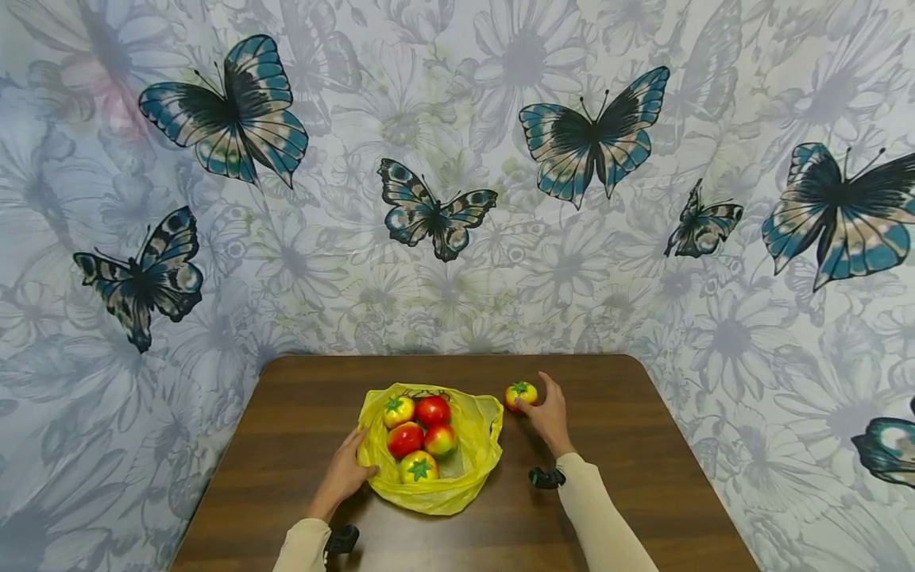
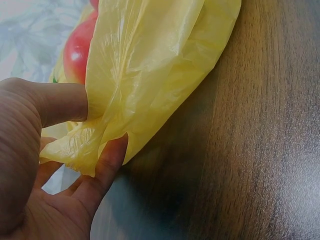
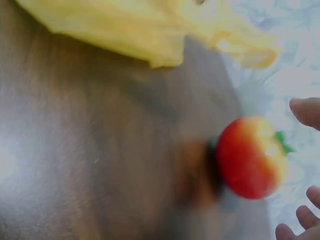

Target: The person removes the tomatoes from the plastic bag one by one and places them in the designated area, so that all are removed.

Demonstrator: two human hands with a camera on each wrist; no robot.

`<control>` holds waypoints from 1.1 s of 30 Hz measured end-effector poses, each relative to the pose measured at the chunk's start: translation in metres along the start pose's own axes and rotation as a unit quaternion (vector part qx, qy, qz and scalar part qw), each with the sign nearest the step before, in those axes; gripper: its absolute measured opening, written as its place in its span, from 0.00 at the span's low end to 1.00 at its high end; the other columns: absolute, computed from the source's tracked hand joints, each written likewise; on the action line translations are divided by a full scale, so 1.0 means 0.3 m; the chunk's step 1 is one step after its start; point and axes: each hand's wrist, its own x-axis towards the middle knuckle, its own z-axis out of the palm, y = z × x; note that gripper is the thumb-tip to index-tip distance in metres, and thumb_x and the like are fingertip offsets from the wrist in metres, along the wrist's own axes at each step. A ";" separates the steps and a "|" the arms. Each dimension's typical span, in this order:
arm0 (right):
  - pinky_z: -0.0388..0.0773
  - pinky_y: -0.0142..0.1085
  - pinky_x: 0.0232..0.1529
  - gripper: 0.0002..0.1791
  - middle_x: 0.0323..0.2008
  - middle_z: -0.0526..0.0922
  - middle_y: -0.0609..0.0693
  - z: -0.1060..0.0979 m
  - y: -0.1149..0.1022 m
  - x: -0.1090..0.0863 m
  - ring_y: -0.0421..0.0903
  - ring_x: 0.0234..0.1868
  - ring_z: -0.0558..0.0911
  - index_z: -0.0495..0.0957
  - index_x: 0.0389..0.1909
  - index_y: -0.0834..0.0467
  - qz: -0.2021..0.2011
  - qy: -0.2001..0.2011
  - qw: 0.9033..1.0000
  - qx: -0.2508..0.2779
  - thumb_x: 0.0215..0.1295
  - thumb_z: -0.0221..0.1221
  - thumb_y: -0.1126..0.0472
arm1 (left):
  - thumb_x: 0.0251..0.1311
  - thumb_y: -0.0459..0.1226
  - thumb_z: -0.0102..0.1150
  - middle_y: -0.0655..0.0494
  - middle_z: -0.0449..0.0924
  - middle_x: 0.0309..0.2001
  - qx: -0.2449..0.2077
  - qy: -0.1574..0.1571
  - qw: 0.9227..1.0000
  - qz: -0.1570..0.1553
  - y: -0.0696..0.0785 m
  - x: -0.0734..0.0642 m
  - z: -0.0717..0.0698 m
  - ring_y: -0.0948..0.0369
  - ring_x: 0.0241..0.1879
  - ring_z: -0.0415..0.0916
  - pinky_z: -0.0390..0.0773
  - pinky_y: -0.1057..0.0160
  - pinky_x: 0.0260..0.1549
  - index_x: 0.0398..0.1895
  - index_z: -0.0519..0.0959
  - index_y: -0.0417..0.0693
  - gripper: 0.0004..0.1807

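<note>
A yellow plastic bag [image 1: 466, 469] lies on the table with its mouth spread wide. Inside it sit several tomatoes [image 1: 405, 441], red and yellow, some showing green star-shaped tops. My left hand [image 1: 345, 475] holds the bag's left edge; in the left wrist view, a gathered fold of plastic [image 2: 95, 135] is pinched between thumb and fingers. To the right of the bag, a single red-and-yellow tomato [image 1: 521, 395] rests on the table. My right hand [image 1: 549, 417] is beside this tomato, thumb and fingers spread; the right wrist view shows a gap between the fingertips [image 3: 305, 217] and the tomato.
The brown wooden table [image 1: 300, 405] has rounded far corners and stands against a wall [image 1: 450, 302] with a flower and butterfly pattern. A dark wrist strap device [image 1: 546, 477] is on the right wrist, and another [image 1: 343, 539] on the left.
</note>
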 end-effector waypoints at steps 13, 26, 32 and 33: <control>0.62 0.62 0.68 0.42 0.69 0.65 0.61 -0.081 -0.185 -0.039 0.63 0.70 0.64 0.66 0.69 0.57 -0.062 0.027 0.997 0.035 0.54 0.71 0.51 | 0.45 0.31 0.70 0.33 0.54 0.74 -0.003 0.002 1.000 -0.001 -0.003 -0.004 0.003 0.34 0.70 0.57 0.61 0.36 0.67 0.72 0.62 0.34 0.47; 0.71 0.57 0.64 0.36 0.67 0.69 0.54 -0.117 -0.351 -0.126 0.59 0.62 0.74 0.69 0.66 0.52 -0.121 0.016 0.986 0.117 0.56 0.70 0.55 | 0.45 0.31 0.70 0.34 0.54 0.75 -0.003 0.000 1.000 0.000 -0.007 0.004 -0.001 0.34 0.70 0.57 0.61 0.35 0.67 0.72 0.61 0.36 0.47; 0.75 0.55 0.61 0.34 0.65 0.72 0.52 -0.092 -0.391 -0.182 0.53 0.61 0.75 0.71 0.65 0.49 -0.152 0.015 0.978 0.142 0.56 0.70 0.58 | 0.46 0.31 0.71 0.35 0.53 0.75 -0.006 -0.002 1.000 -0.001 -0.010 0.004 -0.003 0.34 0.71 0.57 0.61 0.36 0.67 0.73 0.60 0.36 0.48; 0.76 0.54 0.60 0.34 0.64 0.72 0.51 -0.087 -0.395 -0.191 0.52 0.61 0.75 0.71 0.64 0.49 -0.157 0.012 0.977 0.143 0.56 0.70 0.58 | 0.46 0.31 0.71 0.35 0.53 0.75 -0.006 -0.002 1.000 -0.001 -0.010 0.003 -0.004 0.34 0.71 0.57 0.61 0.36 0.67 0.73 0.60 0.36 0.48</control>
